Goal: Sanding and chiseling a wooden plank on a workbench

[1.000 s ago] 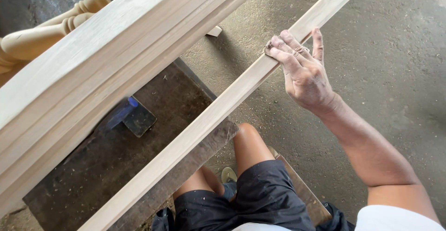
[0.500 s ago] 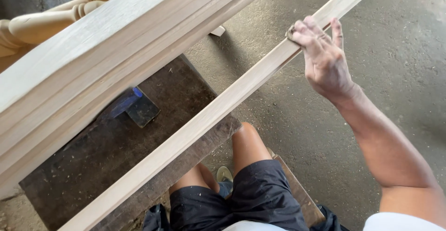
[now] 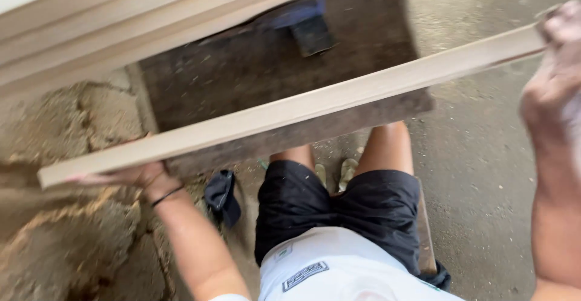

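My left hand [image 3: 148, 180] has joined, gripping the slat's [image 3: 302, 110] lower-left end; right hand [image 3: 554, 89] clasps the upper-right end, lifting it.

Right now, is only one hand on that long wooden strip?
No: the left hand grips the long wooden strip near one end and the right hand holds the other end.
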